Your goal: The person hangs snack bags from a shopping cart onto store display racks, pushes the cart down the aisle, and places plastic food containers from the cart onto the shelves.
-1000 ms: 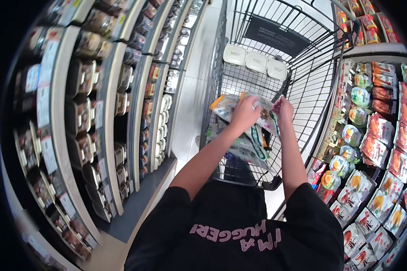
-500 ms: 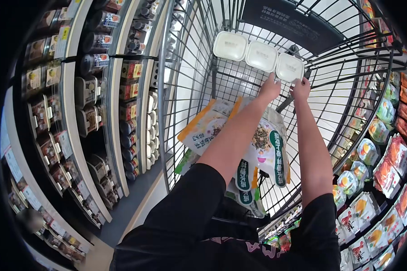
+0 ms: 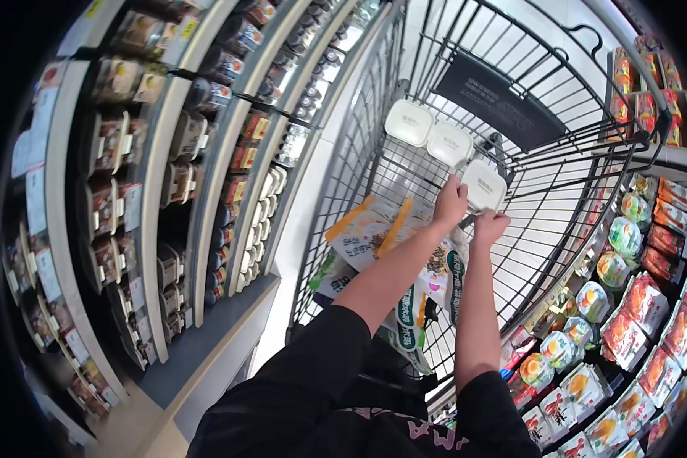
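Three white lidded food boxes lie in a shopping cart (image 3: 527, 298), along its far end. My left hand (image 3: 451, 204) is closed on the near left edge of the rightmost white food box (image 3: 484, 185). At that box's near right corner my right hand (image 3: 490, 227) is closed too, fingers curled against the edge. This box sits turned, slightly nearer to me than the middle food box (image 3: 449, 144) and the left food box (image 3: 410, 122). Beneath my forearms, printed food bags (image 3: 368, 233) with orange edges lie in the cart, partly hidden.
Shelves (image 3: 172, 191) packed with jars and boxed foods rise on the left. On the right, a display holds red-and-white packets (image 3: 633, 320) and round clear packs (image 3: 624, 237). A dark panel (image 3: 500, 99) is fixed across the cart's far side.
The rightmost box has turned and shifted slightly toward me, out of line with the other two. Both hands have moved with it. My view has swung, so the cart sits differently in it.
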Motion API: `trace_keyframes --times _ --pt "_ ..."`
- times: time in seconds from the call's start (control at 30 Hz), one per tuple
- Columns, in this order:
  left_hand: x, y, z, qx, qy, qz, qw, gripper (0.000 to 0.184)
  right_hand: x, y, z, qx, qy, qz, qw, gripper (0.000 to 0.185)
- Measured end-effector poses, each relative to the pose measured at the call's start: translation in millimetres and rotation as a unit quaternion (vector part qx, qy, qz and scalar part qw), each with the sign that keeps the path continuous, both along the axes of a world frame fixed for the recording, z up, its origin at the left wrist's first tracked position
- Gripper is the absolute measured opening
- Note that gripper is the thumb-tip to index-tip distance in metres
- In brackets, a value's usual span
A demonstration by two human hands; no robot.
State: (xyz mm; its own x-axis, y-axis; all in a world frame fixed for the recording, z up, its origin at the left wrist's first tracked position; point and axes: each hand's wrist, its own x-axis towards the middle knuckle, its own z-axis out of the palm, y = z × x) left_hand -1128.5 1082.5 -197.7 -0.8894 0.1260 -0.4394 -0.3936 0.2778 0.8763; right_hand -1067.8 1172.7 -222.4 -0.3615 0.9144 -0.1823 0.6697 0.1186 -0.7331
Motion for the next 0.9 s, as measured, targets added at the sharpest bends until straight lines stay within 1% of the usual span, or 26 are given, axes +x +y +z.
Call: trace_keyframes --times 0.03,0.07,0.1,0.13,0.2,0.23,0.27,0.33,0.37,0.4,0.43,0.47,0.5,0.57,0.6,0.63,0.67,0.7,0.73,0.77,0.8,0.87,0.9 --pt "3 -7 13 0.000 0.010 0.004 1.000 0.020 8 -3 -3 -0.003 0.070 -0.011 0.997 0.020" --pt "6 -13 27 0.033 0.033 0.009 0.999 0.019 8 -13 30 -0.018 0.088 -0.019 0.996 0.018" --pt "10 -20 41 0.066 0.055 0.013 0.996 0.018 13 -18 55 -0.036 0.096 0.007 0.995 0.013" --pt "15 -29 60 0.068 0.067 0.017 0.995 0.018 16 -27 78 -0.028 0.152 0.004 0.988 0.014" --pt "28 -54 96 0.131 0.082 0.016 0.988 0.016 26 -45 123 -0.063 0.207 0.014 0.976 0.013" --pt "38 -70 108 0.146 0.109 0.019 0.983 0.016 29 -60 150 -0.078 0.238 0.014 0.968 0.013" --pt "47 -87 120 0.161 0.139 0.020 0.977 0.016 35 -75 174 -0.077 0.251 0.021 0.965 0.013" --pt "71 -124 149 0.258 0.153 0.076 0.951 0.013 46 -102 216 -0.132 0.241 0.088 0.958 0.011" --pt "80 -154 181 0.246 0.130 0.053 0.959 0.013 53 -113 230 -0.131 0.254 0.090 0.954 0.011" --pt "95 -174 183 0.271 0.139 0.081 0.949 0.013 62 -126 243 -0.154 0.241 0.160 0.945 0.011" --pt "107 -201 201 0.305 0.113 0.081 0.942 0.011 70 -141 256 -0.176 0.226 0.230 0.930 0.010" --pt "120 -228 216 0.326 0.078 0.090 0.938 0.011 75 -162 279 -0.196 0.218 0.249 0.923 0.009" --pt "134 -253 230 0.345 0.041 0.102 0.932 0.012 83 -181 282 -0.207 0.251 0.282 0.902 0.008" --pt "160 -297 281 0.350 -0.051 0.178 0.918 0.014 97 -217 303 -0.171 0.233 0.367 0.884 0.010" --pt "176 -321 275 0.352 -0.021 0.177 0.919 0.028 104 -234 315 -0.186 0.212 0.392 0.876 0.010" --pt "191 -341 291 0.340 -0.017 0.199 0.919 0.028 112 -251 327 -0.203 0.190 0.419 0.865 0.011" --pt "204 -359 313 0.352 -0.014 0.233 0.906 0.037 118 -268 336 -0.294 0.200 0.414 0.838 0.012" --pt "216 -376 331 0.365 -0.008 0.265 0.892 0.046 122 -283 338 -0.318 0.221 0.455 0.802 0.017" --pt "231 -394 342 0.338 -0.013 0.273 0.901 0.069 126 -299 343 -0.345 0.224 0.490 0.769 0.026" --pt "247 -410 354 0.332 -0.005 0.289 0.898 0.069 128 -314 352 -0.369 0.228 0.522 0.734 0.036" --pt "261 -425 364 0.316 0.001 0.296 0.902 0.072 131 -328 362 -0.376 0.228 0.532 0.724 0.036" --pt "288 -446 372 0.295 0.019 0.311 0.903 0.077 138 -353 385 -0.568 0.126 0.504 0.638 0.058" --pt "301 -454 375 0.292 0.023 0.324 0.900 0.077 143 -365 390 -0.572 0.118 0.513 0.629 0.058"
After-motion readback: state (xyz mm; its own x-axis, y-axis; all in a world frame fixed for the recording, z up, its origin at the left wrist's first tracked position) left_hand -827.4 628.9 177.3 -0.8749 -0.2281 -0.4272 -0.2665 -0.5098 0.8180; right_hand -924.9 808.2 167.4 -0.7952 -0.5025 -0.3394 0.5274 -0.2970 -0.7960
